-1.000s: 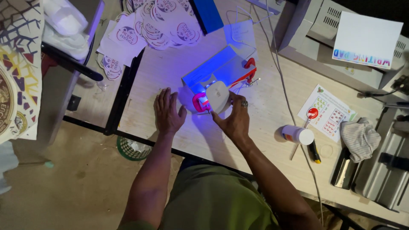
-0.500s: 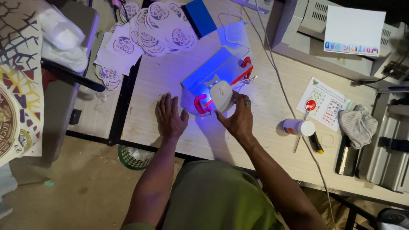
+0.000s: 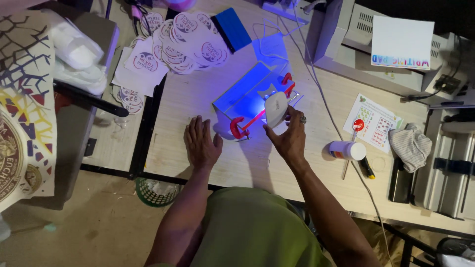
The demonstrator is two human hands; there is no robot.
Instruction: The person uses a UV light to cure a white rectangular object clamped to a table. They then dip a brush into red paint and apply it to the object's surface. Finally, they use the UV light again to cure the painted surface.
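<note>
the person's right hand (image 3: 289,138) reaches forward from a bent arm, fingers curled around a small white lamp (image 3: 276,109), thumb on its near side and fingertips on the far edge. the lamp is tilted over a clear flat panel (image 3: 245,94) glowing blue, which lies on the wooden table (image 3: 198,99) with a red clamp (image 3: 237,129) at its near corner and another red clamp (image 3: 287,79) at the far one. the left hand (image 3: 202,144) lies flat on the table just left of the near clamp, palm down, fingers spread and straight, holding nothing. round printed stickers (image 3: 183,34) lie well apart at the far left; a white bottle (image 3: 348,150) lies on its side to the right.
</note>
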